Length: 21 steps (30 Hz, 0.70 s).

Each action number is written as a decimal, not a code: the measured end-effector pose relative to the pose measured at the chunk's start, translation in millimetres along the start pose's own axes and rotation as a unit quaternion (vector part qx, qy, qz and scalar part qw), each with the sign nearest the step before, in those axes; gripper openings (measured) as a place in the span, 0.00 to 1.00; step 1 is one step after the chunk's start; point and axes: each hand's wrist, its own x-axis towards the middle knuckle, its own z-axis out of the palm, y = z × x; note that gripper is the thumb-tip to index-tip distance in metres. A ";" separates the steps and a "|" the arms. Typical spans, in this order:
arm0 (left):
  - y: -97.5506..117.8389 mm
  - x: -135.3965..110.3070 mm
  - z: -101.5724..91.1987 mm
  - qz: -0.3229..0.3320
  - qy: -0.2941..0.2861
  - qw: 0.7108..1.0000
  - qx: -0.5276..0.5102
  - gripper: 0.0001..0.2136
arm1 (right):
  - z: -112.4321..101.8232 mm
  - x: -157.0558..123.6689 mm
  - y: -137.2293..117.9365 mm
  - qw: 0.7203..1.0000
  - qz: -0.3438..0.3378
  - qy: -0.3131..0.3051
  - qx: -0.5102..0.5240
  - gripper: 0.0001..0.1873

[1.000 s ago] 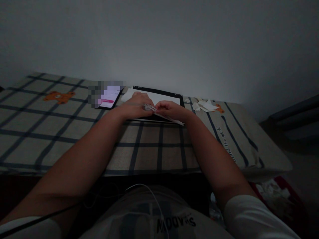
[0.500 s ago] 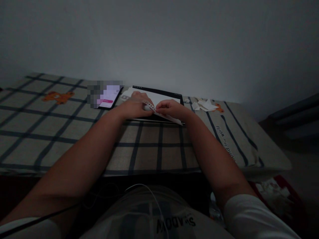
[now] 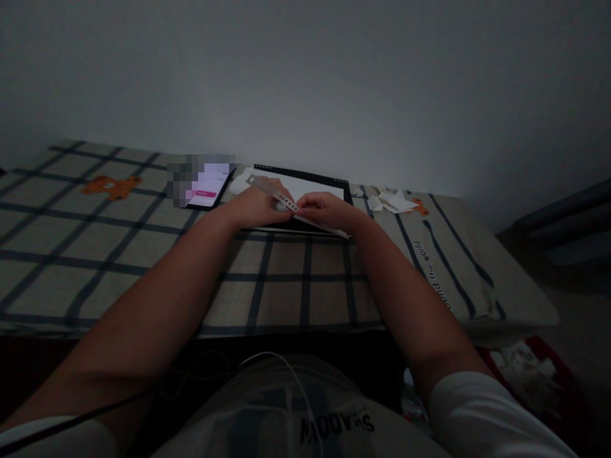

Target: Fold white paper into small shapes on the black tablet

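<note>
Grey wall [image 3: 305, 76] fills twelve o'clock, taking the two hands as the hub of the dial. Below it spreads a beige cloth [image 3: 286, 289] crossed by dark blue lines, covering the table surface. At six o'clock is the person's lettered garment [image 3: 267, 401], a thin white cable [image 3: 296, 374] lying over it. Down at four o'clock, in shadow, a red container [image 3: 535, 345] holds crumpled pale paper [image 3: 525, 372]. Under the hands lies a black board [image 3: 298, 173] with a white sheet [image 3: 308, 187] on it. Just beyond the board, between nine and ten o'clock, lies a lit phone-like device [image 3: 212, 181], partly pixelated. The left hand [image 3: 258, 203] rests over the board, fingers curled; its fingertips are hidden, so I cannot tell how firmly they grip. The right hand [image 3: 329, 207] faces it, thumb and fingers drawn narrow, pinching the strip named last. An orange bear print [image 3: 112, 186] sits further out at nine o'clock, and white paper scraps [image 3: 394, 201] lie near three. Smallest is a slim pale strip [image 3: 289, 203] with dark marks, slanting from ten o'clock across the left hand, between both hands, towards four o'clock beneath the right wrist.
</note>
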 end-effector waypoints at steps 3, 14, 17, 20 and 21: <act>2.2 -1.1 0.1 -0.010 0.007 1.000 0.022 0.14 | -3.0 -0.8 0.6 1.000 0.020 -0.001 0.015 0.15; 6.0 -4.5 0.9 -0.045 0.015 0.999 -0.007 0.17 | -3.4 -1.6 4.4 0.999 0.043 0.005 0.015 0.15; 4.6 -4.0 1.5 -0.037 0.015 0.999 0.004 0.17 | -2.9 -1.6 4.0 0.999 0.042 0.008 0.021 0.15; 4.5 -2.1 1.1 -0.032 0.011 0.999 0.021 0.15 | -3.1 -2.4 0.7 0.999 0.034 0.008 0.018 0.14; 4.6 -1.3 0.9 -0.026 0.011 0.999 0.021 0.14 | -3.2 -2.6 -0.4 0.999 0.033 0.006 0.016 0.14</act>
